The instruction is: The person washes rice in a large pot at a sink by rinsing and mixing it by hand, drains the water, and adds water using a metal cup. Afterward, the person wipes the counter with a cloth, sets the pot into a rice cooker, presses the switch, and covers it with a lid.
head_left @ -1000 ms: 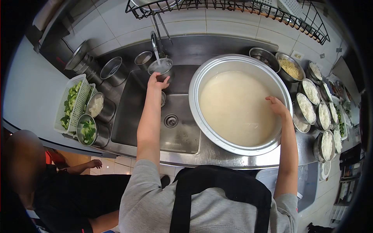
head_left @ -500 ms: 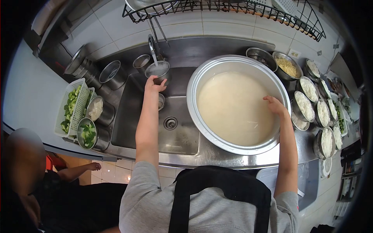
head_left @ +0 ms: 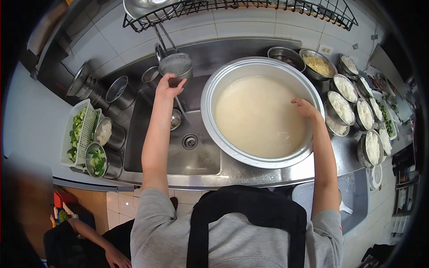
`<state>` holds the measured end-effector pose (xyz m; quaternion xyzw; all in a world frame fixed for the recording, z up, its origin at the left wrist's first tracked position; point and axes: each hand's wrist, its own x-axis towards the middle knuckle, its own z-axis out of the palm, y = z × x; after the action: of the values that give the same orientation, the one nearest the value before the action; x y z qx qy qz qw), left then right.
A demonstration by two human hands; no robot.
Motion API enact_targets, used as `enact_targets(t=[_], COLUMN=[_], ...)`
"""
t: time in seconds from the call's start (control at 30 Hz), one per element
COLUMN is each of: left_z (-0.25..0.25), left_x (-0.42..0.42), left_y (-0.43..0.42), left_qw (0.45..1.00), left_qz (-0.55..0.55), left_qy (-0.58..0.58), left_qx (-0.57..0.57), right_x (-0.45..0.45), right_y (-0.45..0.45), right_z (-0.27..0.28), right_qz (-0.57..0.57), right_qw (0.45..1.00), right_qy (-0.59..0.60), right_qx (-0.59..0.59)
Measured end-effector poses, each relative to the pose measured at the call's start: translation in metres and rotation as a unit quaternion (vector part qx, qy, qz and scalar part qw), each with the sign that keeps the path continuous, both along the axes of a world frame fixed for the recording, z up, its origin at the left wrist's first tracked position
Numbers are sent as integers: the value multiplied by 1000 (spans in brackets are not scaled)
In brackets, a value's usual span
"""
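Observation:
My left hand (head_left: pixel 169 86) is closed on a metal container (head_left: pixel 176 67) full of water, raised in front of the faucet (head_left: pixel 159 52). A stream of water falls past its lower side toward a small metal bowl (head_left: pixel 176 119) in the sink (head_left: pixel 196 165). My right hand (head_left: pixel 304 108) reaches over the near right rim of a large metal pot (head_left: pixel 210 138). Its fingers extend just over the cloudy, cream-coloured liquid (head_left: pixel 259 116) and hold nothing. Whether the fingertips touch the liquid I cannot tell.
Several bowls of white rice (head_left: pixel 340 107) crowd the right side, near a bowl of yellow shreds (head_left: pixel 316 64). Left of the sink stand a broccoli basket (head_left: pixel 78 134) and metal containers (head_left: pixel 109 134). A wire rack (head_left: pixel 241 5) hangs above. Another person's arm (head_left: pixel 96 241) shows lower left.
My left hand has lifted the water container up from under the faucet stream. My right hand stays over the pot. The other person has shifted lower, and the whole view has moved slightly.

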<state>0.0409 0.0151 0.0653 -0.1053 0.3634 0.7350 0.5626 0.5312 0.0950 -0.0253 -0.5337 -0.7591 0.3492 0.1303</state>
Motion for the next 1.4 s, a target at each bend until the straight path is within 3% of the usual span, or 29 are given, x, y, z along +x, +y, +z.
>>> enact_targets(t=[0.2, 0.47, 0.57, 0.63, 0.7, 0.73, 0.77, 0.9, 0.93, 0.97, 1.0, 1.07, 1.1, 1.13, 1.17, 1.23, 1.4], left_z=[12, 5, 4, 11, 12, 13, 19, 14, -5, -35, -33, -108, -110, -113, -125, -159, -161], left_x=[60, 141, 151, 152, 135, 127, 121, 90, 67, 34, 33, -40, -45, -47, -51, -60, -68], left_y=[2, -38, -55, -65, -68, -68, -73, -61, -49, -33, -39, -11, -14, -18, -17, -9, -6], left_qw=[959, 864, 633, 649, 407, 360, 360, 619, 648, 757, 879, 965, 991, 980, 980, 992, 992], left_qz=[-80, -71, 20, 5, 51, 75, 94, 198, 227, 211, 199, 140, 129, 114, 114, 111, 107], left_qy=[233, 472, 758, 736, 869, 883, 888, 742, 703, 587, 399, 187, 15, -157, -156, -34, -56], left_qx=[138, 158, 156, 191, 277, 293, 270, 168, 185, 196, 169, 119, 40, -40, -41, -44, -36], right_x=[-2, -10, -11, -11, -13, -13, -12, -13, -12, -11, -11, -13, -12, -12, -12, -14, -11], right_y=[2, -9, -12, -13, -14, -14, -14, -14, -13, -13, -13, -13, -12, -12, -12, -14, -13], right_z=[0, 10, 11, 15, 17, 17, 18, 17, 15, 14, 14, 16, 15, 14, 13, 18, 11], right_qz=[1, -42, -51, -50, -49, -43, -37, -41, -42, -44, -45, -42, -42, -42, -43, -48, -39], right_qw=[1000, 998, 998, 998, 997, 998, 998, 997, 998, 998, 998, 997, 997, 997, 997, 997, 998], right_qy=[1, -30, -20, -35, -50, -50, -49, -54, -47, -40, -41, -49, -49, -52, -54, -56, -36], right_qx=[-2, 29, 42, 29, 19, 25, 32, 24, 28, 33, 33, 30, 30, 32, 34, 33, 19])
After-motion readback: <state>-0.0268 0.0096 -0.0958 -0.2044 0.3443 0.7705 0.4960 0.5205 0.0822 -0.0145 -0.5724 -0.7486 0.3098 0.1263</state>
